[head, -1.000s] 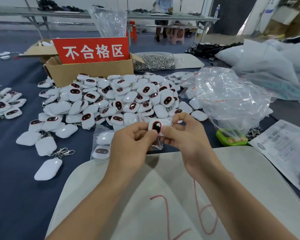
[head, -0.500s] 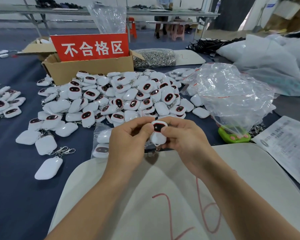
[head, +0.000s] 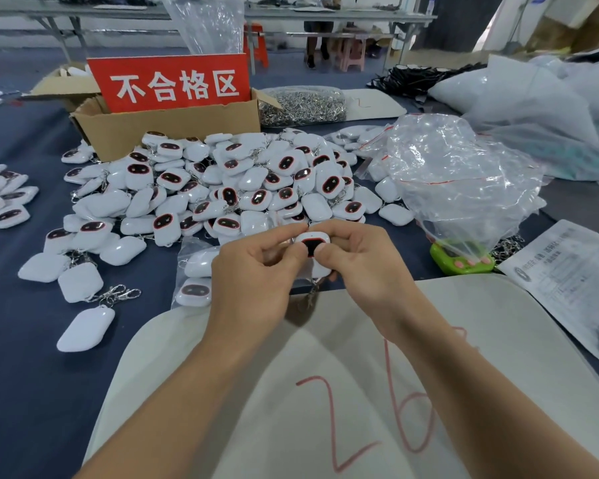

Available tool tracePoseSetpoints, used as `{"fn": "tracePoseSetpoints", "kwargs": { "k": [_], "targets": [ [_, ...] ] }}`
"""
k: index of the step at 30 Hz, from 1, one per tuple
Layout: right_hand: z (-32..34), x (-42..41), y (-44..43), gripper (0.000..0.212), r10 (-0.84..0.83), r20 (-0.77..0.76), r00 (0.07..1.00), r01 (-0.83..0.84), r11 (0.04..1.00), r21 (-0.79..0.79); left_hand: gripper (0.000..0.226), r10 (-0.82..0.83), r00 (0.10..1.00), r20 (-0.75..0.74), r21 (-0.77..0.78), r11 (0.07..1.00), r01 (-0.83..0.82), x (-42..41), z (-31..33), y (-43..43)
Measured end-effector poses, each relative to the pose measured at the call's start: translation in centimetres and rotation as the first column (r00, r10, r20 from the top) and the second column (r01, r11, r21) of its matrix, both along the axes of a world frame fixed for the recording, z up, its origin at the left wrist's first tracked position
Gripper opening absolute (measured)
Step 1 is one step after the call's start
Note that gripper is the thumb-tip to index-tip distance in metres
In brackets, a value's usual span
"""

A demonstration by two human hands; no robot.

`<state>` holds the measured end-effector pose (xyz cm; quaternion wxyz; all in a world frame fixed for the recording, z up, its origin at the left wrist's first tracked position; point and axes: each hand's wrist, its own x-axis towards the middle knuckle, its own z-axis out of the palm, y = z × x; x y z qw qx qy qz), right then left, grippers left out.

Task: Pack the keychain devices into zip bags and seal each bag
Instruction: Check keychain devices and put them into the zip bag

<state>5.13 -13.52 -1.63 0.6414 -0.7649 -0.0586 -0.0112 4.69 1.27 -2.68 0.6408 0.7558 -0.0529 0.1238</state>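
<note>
Hands meet at centre, over the far edge of the white board (head: 274,409) with its red "26": the left hand (head: 256,274) and the right hand (head: 363,267) both have fingers curled in, thumb and forefinger of each pinching one keychain device (head: 313,244) between them. It's held up off the surface, dark red-rimmed face toward the camera, and its metal clasp (head: 312,294) dangles below the knuckles. Whether a clear bag is wrapped round it, I can't tell from here. Just left of the left hand, a zip bag (head: 183,257) lies flat on the blue table cloth (head: 21,392) with two devices inside, one face down, one face up. Behind the hands, the big pile of devices (head: 229,181) spreads across the cloth, white shells jumbled, some face up, some face down, right up against the cardboard box (head: 166,133) carrying the red sign (head: 173,83). Off to the right, a crumpled heap of clear plastic bags (head: 464,174) sits over a green gadget (head: 460,264), with a printed sheet (head: 574,281) beside it. Far side, next to the box, a bag of metal clasps (head: 301,107). On the left, a few loose devices (head: 83,328) lie apart with clasps attached, and a smaller group (head: 0,202) sits at the edge of view.
</note>
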Motion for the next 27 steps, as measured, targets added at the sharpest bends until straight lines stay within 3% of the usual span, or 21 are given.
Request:
{"fn": "tracePoseSetpoints", "kwargs": {
  "k": [7,27],
  "targets": [
    [-0.22,0.07,0.09,0.029,0.006,-0.009,1.0,-0.007,0.998,-0.068,0.034,0.034,0.999,0.02,-0.007,0.999,-0.033,0.38,-0.3,0.12],
    [-0.92,0.35,0.52,0.04,-0.013,0.045,0.999,0.014,1.0,-0.022,0.021,0.062,0.998,-0.005,0.001,0.998,-0.062,0.54,-0.27,0.24]
  ]
}}
